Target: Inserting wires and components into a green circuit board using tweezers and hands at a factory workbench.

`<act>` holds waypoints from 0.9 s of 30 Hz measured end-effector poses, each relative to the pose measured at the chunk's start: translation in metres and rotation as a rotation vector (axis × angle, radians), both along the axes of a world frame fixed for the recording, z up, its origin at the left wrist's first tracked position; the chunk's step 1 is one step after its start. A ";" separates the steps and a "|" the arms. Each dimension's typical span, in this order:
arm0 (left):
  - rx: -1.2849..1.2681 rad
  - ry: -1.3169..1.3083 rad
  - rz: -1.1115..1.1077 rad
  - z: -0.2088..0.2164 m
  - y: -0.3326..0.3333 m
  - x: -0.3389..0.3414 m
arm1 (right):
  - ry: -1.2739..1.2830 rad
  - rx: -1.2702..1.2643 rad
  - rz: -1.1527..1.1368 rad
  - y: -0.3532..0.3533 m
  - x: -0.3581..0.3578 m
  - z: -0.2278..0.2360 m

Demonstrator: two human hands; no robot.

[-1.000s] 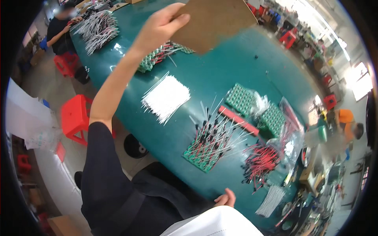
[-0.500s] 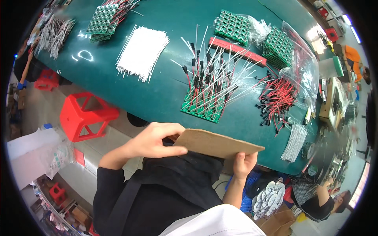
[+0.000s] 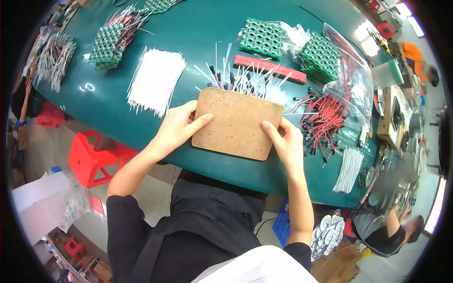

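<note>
A brown board [image 3: 238, 123], flat with rounded corners and looking like hardboard or thick cardboard, is held up between my two hands. My left hand [image 3: 181, 125] grips its left edge with the thumb on the near face. On the opposite edge my right hand [image 3: 287, 141] pinches it the same way, fingers behind. White wires with black connectors [image 3: 255, 80] stick up beyond the board's top edge. The green circuit panel under those wires is hidden by the board; I cannot tell whether the board touches it.
On the green table [image 3: 188, 155] lie a red bar [image 3: 271, 68], stacked circuit panels [image 3: 262, 38], red-and-black leads [image 3: 325, 115], a white wire pile [image 3: 158, 80] and a smaller wire bundle [image 3: 349, 170]. A red stool [image 3: 94, 160] stands left. Another person [image 3: 377, 228] sits at lower right.
Both hands have moved forward over the table, carrying the brown board from near my lap. It has tilted so its broad face shows, and it now covers the wired circuit panel.
</note>
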State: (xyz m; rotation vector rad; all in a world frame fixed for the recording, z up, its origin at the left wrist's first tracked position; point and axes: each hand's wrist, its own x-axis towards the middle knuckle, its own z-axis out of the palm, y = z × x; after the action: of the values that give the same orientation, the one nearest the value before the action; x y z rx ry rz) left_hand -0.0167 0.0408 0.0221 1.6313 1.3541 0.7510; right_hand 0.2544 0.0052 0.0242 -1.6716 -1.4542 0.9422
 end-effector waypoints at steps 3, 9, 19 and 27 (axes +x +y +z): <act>-0.260 -0.100 -0.072 -0.004 0.008 -0.005 | 0.213 -0.153 0.018 0.012 0.000 0.000; -0.582 -0.655 0.010 -0.003 -0.008 -0.004 | 0.560 -0.243 0.061 0.001 0.000 0.006; -0.152 -0.498 -0.088 0.008 -0.039 -0.038 | 0.822 -0.417 0.309 0.020 -0.007 0.011; 1.018 -0.026 -0.228 0.060 -0.028 -0.047 | 0.386 -0.024 0.784 0.098 -0.014 0.042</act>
State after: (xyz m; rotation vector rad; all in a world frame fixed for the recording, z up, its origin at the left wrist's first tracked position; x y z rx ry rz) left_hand -0.0636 0.0132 0.0816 2.4667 0.7339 1.4409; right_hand 0.2399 0.1032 0.0663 -0.8264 -1.8337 1.5914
